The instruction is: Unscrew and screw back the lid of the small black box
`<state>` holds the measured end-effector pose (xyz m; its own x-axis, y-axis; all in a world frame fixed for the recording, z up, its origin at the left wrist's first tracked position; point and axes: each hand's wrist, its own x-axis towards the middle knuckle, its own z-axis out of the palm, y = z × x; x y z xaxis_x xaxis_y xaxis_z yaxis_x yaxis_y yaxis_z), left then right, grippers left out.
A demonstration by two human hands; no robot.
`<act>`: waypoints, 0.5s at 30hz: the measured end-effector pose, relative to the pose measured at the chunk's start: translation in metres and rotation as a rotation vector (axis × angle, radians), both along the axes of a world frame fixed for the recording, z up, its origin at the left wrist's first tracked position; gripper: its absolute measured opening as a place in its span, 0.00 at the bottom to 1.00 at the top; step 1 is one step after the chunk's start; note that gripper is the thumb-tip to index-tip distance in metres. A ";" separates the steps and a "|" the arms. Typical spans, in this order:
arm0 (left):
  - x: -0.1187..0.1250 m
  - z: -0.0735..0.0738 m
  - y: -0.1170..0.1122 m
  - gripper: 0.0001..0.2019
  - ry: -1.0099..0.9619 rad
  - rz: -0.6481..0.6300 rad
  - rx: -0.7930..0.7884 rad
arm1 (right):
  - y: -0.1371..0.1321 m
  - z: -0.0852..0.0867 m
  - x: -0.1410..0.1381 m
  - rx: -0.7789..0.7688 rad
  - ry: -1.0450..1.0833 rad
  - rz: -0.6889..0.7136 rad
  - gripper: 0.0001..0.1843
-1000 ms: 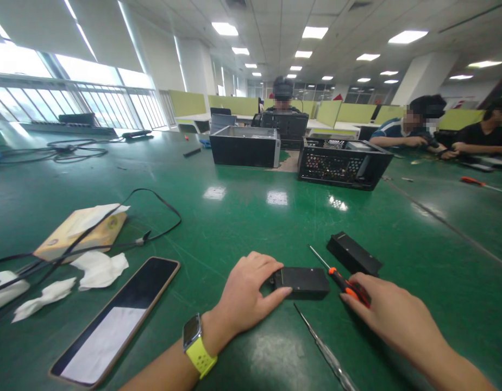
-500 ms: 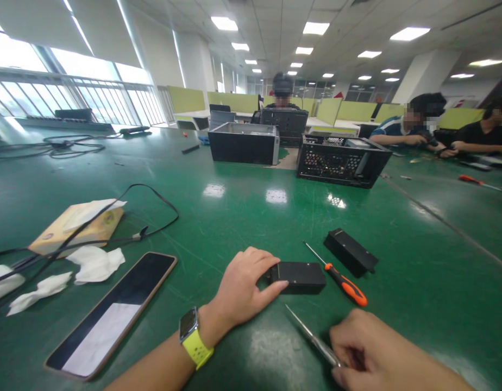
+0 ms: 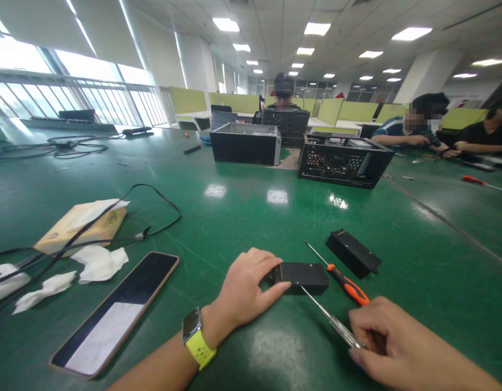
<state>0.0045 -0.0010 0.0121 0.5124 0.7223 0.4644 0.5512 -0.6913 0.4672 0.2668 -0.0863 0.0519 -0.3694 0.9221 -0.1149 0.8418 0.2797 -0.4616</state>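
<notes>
My left hand, with a yellow-strapped watch on the wrist, grips the left end of a small flat black box lying on the green table. My right hand is closed around the handle of a thin clear-handled screwdriver, whose tip points at the near edge of the black box. An orange-handled screwdriver lies just right of the box. A second small black box rests further right.
A phone lies at the left, beside crumpled tissues, a tan packet and black cables. Two open computer cases stand mid-table. Other people sit at the far side and right.
My right hand left the orange screwdriver on the table, took up the thin clear-handled screwdriver and brought its tip toward the black box. My left hand stayed on the box.
</notes>
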 end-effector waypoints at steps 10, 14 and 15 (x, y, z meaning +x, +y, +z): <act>0.001 0.001 0.000 0.15 -0.004 -0.002 0.002 | -0.006 0.008 -0.006 -0.031 -0.174 -0.047 0.15; 0.002 0.001 -0.001 0.15 -0.003 0.004 0.004 | -0.015 -0.003 -0.015 -0.037 -0.234 -0.048 0.13; 0.002 0.001 -0.001 0.15 -0.003 0.007 0.002 | -0.017 -0.006 -0.018 -0.019 -0.247 -0.052 0.13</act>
<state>0.0062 -0.0019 0.0134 0.5062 0.7250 0.4670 0.5547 -0.6883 0.4674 0.2486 -0.1030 0.0456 -0.2798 0.9362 -0.2129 0.9430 0.2262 -0.2443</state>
